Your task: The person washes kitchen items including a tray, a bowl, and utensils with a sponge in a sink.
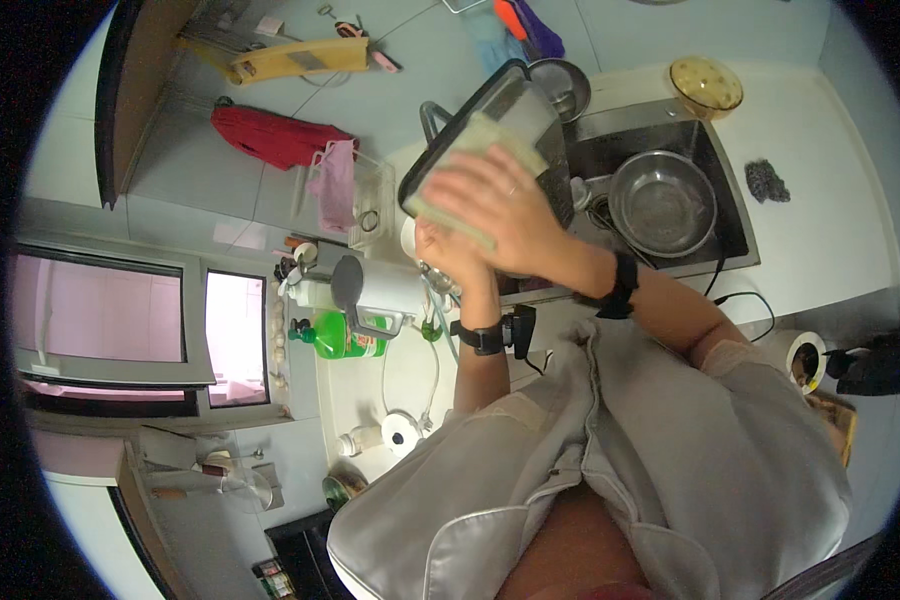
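My right hand (485,200) presses a pale yellow cloth (500,140) against a black-rimmed rectangular tray or lid (518,92), held tilted above the counter beside the sink. My left hand (448,250) is below it, gripping the lower edge; its fingertips are partly hidden behind the right hand and cloth. Just right of the tray, a round steel basin (660,200) sits in the dark sink (600,150), and a steel bowl (560,88) is at the sink's back left.
A grey-white pitcher (370,290), green bottle (340,335) and white rack (370,200) stand left. A yellow colander (705,85) and steel scourer (765,180) lie on the right counter (830,240). Red gloves (270,135) hang on the tiled wall; a window (100,310) is at far left.
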Demonstrator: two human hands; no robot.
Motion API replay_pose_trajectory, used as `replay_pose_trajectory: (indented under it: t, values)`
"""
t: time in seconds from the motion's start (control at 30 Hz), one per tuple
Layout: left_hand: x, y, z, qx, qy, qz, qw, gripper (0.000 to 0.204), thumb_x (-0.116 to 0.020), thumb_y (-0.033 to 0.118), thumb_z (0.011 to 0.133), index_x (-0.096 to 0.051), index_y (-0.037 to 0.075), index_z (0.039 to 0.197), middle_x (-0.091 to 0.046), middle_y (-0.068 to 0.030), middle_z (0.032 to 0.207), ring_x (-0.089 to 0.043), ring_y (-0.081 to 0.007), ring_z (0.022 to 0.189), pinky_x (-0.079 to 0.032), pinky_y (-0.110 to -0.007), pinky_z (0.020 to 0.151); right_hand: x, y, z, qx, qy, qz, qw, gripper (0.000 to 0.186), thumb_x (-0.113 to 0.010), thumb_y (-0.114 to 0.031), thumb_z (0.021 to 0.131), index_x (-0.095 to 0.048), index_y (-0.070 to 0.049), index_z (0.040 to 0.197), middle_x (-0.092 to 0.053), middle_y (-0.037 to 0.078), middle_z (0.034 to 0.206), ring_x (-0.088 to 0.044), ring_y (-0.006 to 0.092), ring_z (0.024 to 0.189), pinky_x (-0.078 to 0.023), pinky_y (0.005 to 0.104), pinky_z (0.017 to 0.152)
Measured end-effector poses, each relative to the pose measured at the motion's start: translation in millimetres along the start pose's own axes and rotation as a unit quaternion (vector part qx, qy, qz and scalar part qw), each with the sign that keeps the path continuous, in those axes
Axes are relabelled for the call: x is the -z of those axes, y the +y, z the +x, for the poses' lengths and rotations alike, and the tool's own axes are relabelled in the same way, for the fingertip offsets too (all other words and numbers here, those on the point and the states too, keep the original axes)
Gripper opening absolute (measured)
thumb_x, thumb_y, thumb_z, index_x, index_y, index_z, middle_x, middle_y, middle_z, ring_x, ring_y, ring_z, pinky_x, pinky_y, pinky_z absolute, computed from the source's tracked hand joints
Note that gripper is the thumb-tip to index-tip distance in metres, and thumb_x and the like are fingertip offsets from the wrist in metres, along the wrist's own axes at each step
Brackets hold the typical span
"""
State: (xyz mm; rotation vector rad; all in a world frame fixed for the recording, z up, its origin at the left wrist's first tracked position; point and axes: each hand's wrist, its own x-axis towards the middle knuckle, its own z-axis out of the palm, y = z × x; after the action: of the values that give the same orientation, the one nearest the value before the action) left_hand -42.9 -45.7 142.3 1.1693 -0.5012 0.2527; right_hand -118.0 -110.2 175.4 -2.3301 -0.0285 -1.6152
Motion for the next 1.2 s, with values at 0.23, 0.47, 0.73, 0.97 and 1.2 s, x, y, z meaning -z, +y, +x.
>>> replay_pose_trajectory:
  t: [0.23,0.47,0.73,0.97,1.2]
  values:
    - [0.6,25.3,1.5,0.051,0.051,-0.039,0.997,0.042,-0.033,0.04,0.088,-0.043,0.003,0.07,-0.042,0.0006,0.061,-0.038,-0.0088,0.053,-0.035,-0.021,0.049,11.3,83.5,4.7,-0.213,0.109,0.215,0.947,0.029,-0.043,-0.017,0.08,-0.05,-0.002,0.105,-0.051,0.014,0.105,-0.044,0.0288,0.1,-0.031,0.037,0.089]
    - [12.3,23.7,18.6,0.04,0.032,-0.142,0.989,0.047,-0.025,0.036,0.089,-0.04,-0.005,0.107,-0.048,-0.0169,0.105,-0.052,-0.023,0.09,-0.046,-0.033,0.079,-27.8,88.5,-73.9,-0.386,0.085,0.277,0.876,0.044,-0.035,-0.033,0.087,-0.042,0.001,0.115,-0.042,0.017,0.117,-0.038,0.0298,0.108,-0.027,0.0343,0.092]
    - [19.7,12.1,11.5,-0.041,0.03,0.003,0.999,0.06,-0.024,0.049,0.085,-0.041,-0.007,0.1,-0.05,-0.0165,0.097,-0.052,-0.0212,0.085,-0.046,-0.035,0.076,8.3,36.0,-2.6,-0.252,0.141,0.243,0.926,0.043,-0.031,-0.025,0.087,-0.03,0.0,0.123,-0.033,0.019,0.123,-0.033,0.0325,0.113,-0.024,0.0358,0.095]
    - [0.8,50.2,14.1,0.007,0.023,-0.135,0.991,0.035,-0.041,0.023,0.085,-0.045,-0.009,0.1,-0.052,-0.0164,0.095,-0.054,-0.0215,0.081,-0.047,-0.032,0.073,-9.4,59.6,-44.9,-0.209,0.14,0.043,0.967,0.046,-0.042,-0.025,0.082,-0.033,-0.002,0.12,-0.035,0.016,0.121,-0.032,0.0323,0.111,-0.022,0.0428,0.093]
    - [11.7,43.8,17.3,-0.035,-0.012,0.013,0.999,0.034,-0.039,0.023,0.086,-0.047,-0.007,0.099,-0.052,-0.0157,0.095,-0.054,-0.022,0.079,-0.049,-0.032,0.069,-3.7,59.5,-38.4,-0.217,0.097,0.056,0.97,0.05,-0.048,-0.021,0.078,-0.032,-0.001,0.12,-0.035,0.017,0.121,-0.032,0.0341,0.111,-0.023,0.0443,0.093]
